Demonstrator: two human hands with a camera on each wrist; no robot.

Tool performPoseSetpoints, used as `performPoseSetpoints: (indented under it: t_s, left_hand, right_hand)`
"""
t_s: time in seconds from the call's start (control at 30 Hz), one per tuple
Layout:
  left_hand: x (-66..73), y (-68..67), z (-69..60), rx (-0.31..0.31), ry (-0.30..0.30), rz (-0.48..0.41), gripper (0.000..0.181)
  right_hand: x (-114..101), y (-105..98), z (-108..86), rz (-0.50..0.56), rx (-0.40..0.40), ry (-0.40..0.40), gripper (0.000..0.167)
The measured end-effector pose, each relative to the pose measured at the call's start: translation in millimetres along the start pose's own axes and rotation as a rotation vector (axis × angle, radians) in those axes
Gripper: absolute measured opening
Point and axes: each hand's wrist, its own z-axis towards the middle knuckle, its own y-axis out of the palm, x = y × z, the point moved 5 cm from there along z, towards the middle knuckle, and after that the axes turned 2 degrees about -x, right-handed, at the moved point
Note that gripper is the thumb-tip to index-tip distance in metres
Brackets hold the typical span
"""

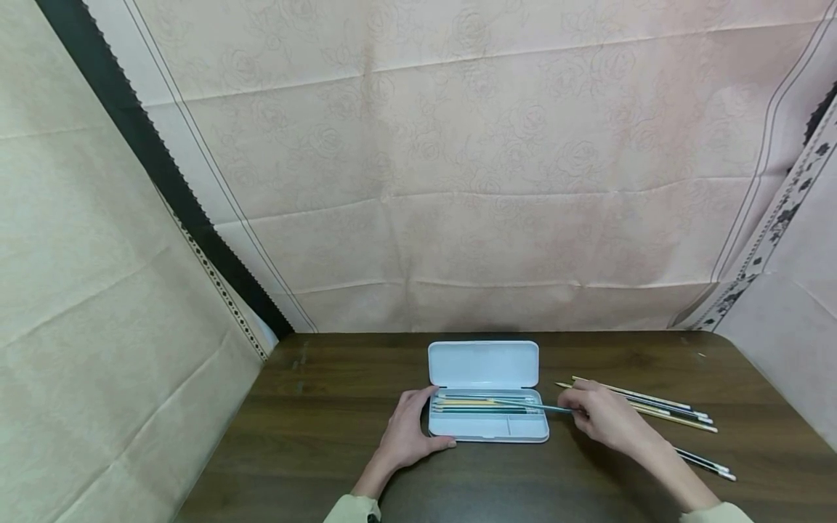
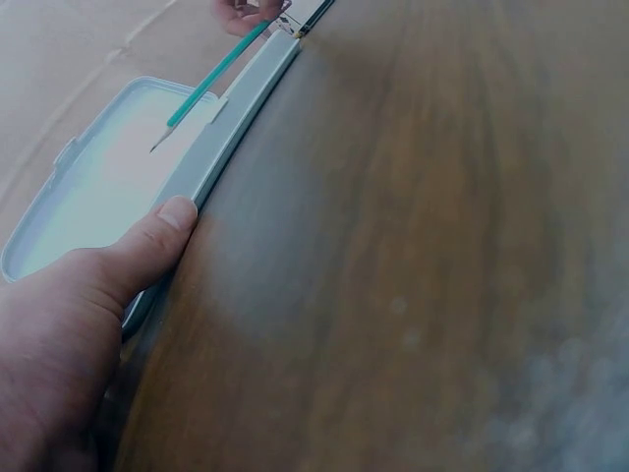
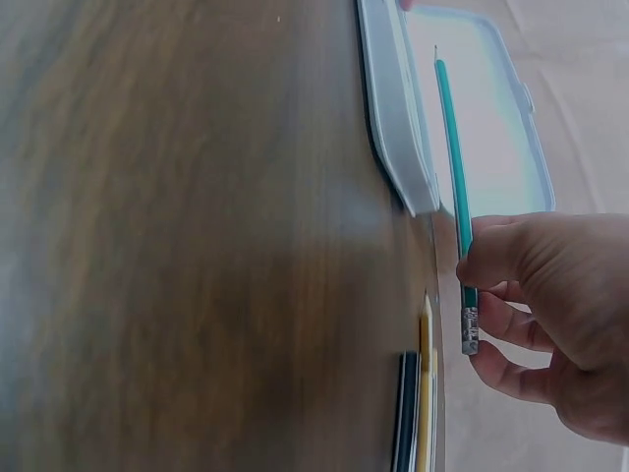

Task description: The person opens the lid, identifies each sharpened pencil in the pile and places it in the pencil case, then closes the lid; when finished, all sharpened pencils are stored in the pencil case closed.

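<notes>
A pale blue pencil case [image 1: 480,433] lies with its lid [image 1: 484,365] raised at the back. Several pencils [image 1: 480,411], teal and one yellow, rest in its long rear compartment. My left hand [image 1: 410,427] holds the case at its left end, thumb [image 2: 167,221] against the front wall and fingers toward the back corner. Between thumb and fingers my right hand [image 1: 611,420] pinches a teal pencil [image 3: 452,147] near its eraser end. That pencil extends leftward over the case, its sharpened tip [image 2: 160,143] above the compartment; the head view does not show whether it touches the others.
Right of the case, beyond my right hand, several yellow and dark pencils [image 1: 680,414] lie on the brown wooden table [image 1: 314,450]. Nearer, dark pencils [image 1: 709,465] stick out from behind my right forearm. Cloth hangings [image 1: 497,218] enclose the table at the back and sides.
</notes>
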Motion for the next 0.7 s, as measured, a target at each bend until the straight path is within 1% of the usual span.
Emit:
performPoseSetpoints:
  t_s: [0.07, 0.3, 0.57, 0.7]
  left_hand:
    - [-0.2, 0.0, 0.2, -0.002, 0.001, 0.000, 0.095]
    - [-1.2, 0.2, 0.8, -0.005, -0.001, 0.003, 0.096]
    - [-1.0, 0.3, 1.0, -0.004, -0.009, 0.000, 0.097]
    - [-0.9, -0.1, 0.5, -0.002, -0.004, 0.003, 0.096]
  right_hand:
    - [-3, 2, 3.8, 0.001, 0.002, -0.005, 0.033]
    - [-13, 9, 16.0, -0.003, -0.036, -0.012, 0.025]
    - [-24, 16, 27.4, -0.002, -0.050, -0.001, 0.027]
    - [-28, 20, 31.9, 0.007, -0.051, -0.010, 0.027]
